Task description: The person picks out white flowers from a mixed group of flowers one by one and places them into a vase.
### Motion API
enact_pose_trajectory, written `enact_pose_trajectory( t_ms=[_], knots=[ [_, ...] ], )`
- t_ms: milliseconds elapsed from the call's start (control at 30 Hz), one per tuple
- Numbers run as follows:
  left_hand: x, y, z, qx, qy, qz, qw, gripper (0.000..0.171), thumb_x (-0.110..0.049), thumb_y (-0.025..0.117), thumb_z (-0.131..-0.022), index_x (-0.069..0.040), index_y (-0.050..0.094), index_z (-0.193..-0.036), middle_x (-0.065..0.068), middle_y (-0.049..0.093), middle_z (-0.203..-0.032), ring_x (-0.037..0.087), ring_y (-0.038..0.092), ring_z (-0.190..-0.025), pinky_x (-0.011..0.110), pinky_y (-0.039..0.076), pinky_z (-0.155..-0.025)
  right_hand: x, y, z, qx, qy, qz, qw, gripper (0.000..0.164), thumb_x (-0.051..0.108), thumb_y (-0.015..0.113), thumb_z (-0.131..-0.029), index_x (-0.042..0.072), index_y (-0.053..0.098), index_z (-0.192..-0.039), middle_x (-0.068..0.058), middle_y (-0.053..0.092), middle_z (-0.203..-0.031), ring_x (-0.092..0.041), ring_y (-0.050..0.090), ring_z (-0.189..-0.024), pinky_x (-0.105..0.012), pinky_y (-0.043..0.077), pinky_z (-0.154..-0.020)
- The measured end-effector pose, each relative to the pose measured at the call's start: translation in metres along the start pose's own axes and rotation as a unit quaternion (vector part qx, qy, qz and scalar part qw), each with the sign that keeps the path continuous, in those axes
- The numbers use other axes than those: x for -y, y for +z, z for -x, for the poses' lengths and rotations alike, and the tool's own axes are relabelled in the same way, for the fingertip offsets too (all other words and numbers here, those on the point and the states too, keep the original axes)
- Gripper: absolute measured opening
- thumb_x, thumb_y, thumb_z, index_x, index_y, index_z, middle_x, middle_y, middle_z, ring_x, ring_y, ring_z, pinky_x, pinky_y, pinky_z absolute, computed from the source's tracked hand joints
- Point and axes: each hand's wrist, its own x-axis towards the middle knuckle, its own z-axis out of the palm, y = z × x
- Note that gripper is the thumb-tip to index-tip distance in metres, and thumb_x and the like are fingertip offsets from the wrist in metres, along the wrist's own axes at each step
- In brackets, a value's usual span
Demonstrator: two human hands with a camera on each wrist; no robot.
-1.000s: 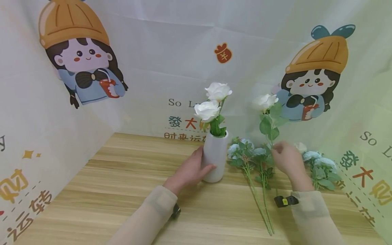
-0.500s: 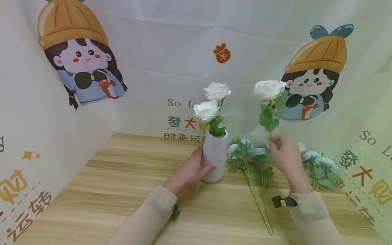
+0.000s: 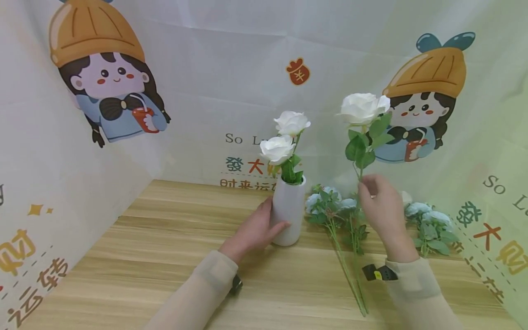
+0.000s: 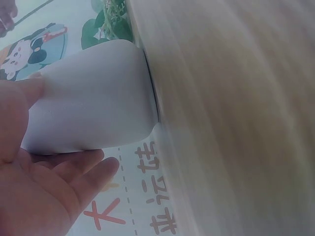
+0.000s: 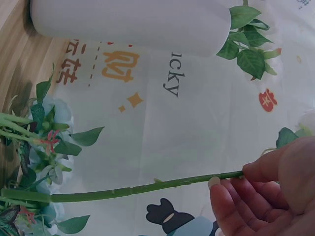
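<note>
Nearest are the cream sleeves [image 3: 194, 288], and beyond their cuffs the two hands. The left grip [image 3: 252, 231] is closed around the lower body of a white vase [image 3: 287, 213], thumb on the near side, other fingers behind; the vase stands upright on the wooden table [image 3: 173, 256]. The right grip [image 3: 383, 208] has thumb and fingertips together, pinching the green stem [image 5: 138, 188] of a white rose [image 3: 363, 110]. This rose is in the air, to the right of the vase, its long axis nearly upright — almost parallel with the vase — and its bloom is above the grip. The stem goes far below the fingers, so its lower end is lower than the vase mouth, which lies to the left of the pinch. In the right wrist view this end is in front of pale blue flowers [image 3: 326, 201] lying on the table; whether it touches them, I cannot tell. Two white roses [image 3: 292, 123] are inside the vase. Farther right lie other pale blue flowers [image 3: 436, 224] and, behind everything, a printed cloth [image 3: 227, 68] hangs.
</note>
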Motion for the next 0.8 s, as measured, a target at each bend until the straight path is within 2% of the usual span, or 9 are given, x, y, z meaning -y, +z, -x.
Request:
enact_pose_trajectory(
  t_ms=[233,500,700,800],
  knots=[
    [0.000,0.000,0.000,0.003,-0.004,0.001,1.0000,0.085,-0.047,0.064,-0.095,-0.003,0.020,-0.153,0.018,0.042,-0.141,0.025,0.046,-0.123,0.043,0.042,-0.104,0.009,0.000,0.001,-0.048,-0.015,-0.016,0.999,0.030,0.026,0.054,-0.103,0.001,0.059,-0.119,-0.014,0.066,-0.105,-0.027,0.061,-0.092,-0.050,0.055,-0.073],
    [0.000,0.000,0.000,0.003,-0.006,0.002,1.0000,0.086,-0.047,0.064,-0.095,-0.003,0.019,-0.153,0.018,0.042,-0.141,0.025,0.046,-0.123,0.044,0.042,-0.104,0.021,-0.001,0.003,-0.089,-0.036,-0.026,0.995,0.030,0.029,0.056,-0.102,0.003,0.060,-0.115,-0.010,0.068,-0.101,-0.025,0.064,-0.078,-0.046,0.054,-0.060],
    [-0.001,0.000,0.000,0.002,-0.002,0.001,1.0000,0.086,-0.046,0.065,-0.096,-0.002,0.019,-0.153,0.019,0.042,-0.141,0.026,0.046,-0.123,0.044,0.042,-0.104,0.025,0.001,0.005,-0.117,-0.053,-0.035,0.991,0.027,0.027,0.059,-0.102,0.003,0.063,-0.112,-0.006,0.071,-0.097,-0.017,0.065,-0.072,-0.012,0.047,-0.054],
    [0.000,0.000,0.000,0.001,0.001,0.000,1.0000,0.085,-0.046,0.065,-0.096,-0.001,0.020,-0.153,0.019,0.042,-0.141,0.026,0.046,-0.122,0.044,0.043,-0.104,0.026,0.003,0.006,-0.133,-0.069,-0.042,0.988,0.024,0.024,0.061,-0.101,0.002,0.063,-0.111,-0.005,0.072,-0.095,-0.010,0.065,-0.070,-0.005,0.045,-0.055]
  ],
)
